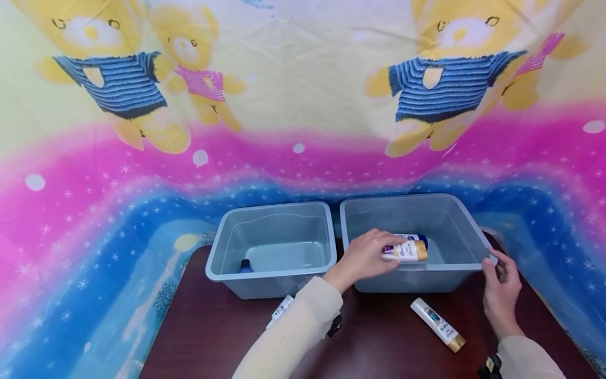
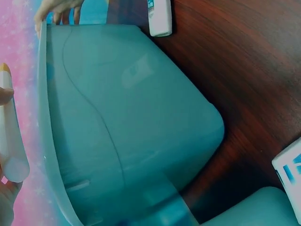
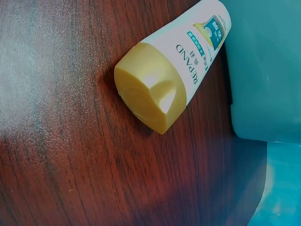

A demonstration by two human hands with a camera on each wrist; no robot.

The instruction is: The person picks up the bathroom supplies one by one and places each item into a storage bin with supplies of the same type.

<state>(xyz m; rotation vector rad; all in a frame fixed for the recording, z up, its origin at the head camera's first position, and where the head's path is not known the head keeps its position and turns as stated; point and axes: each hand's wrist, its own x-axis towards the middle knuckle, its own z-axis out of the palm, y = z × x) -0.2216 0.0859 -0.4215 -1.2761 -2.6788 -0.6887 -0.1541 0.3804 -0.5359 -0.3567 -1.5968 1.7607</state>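
My left hand (image 1: pixel 366 258) grips a white tube (image 1: pixel 404 251) with a gold cap, above the near rim of the right grey bin (image 1: pixel 416 280). At the edge of the left wrist view the same tube (image 2: pixel 13 141) shows with a finger and thumb on it. Just behind it, partly hidden, a dark blue-ended bottle (image 1: pixel 423 240) shows inside that bin. With thumb and fingers my right hand (image 1: pixel 504 289) holds the bin's near right corner. Below the bin lies another white tube (image 1: pixel 435 322) with a gold cap, marked REPAND (image 3: pixel 188 56) in the right wrist view.
A second grey bin (image 1: pixel 272 284) stands to the left, with a dark-capped blue bottle (image 1: pixel 245 267) in it. A white container (image 1: pixel 281 309) lies on the dark wooden table (image 1: pixel 374 337), partly covered by my left sleeve. A bear-printed cloth (image 1: pixel 303 95) hangs behind the bins.
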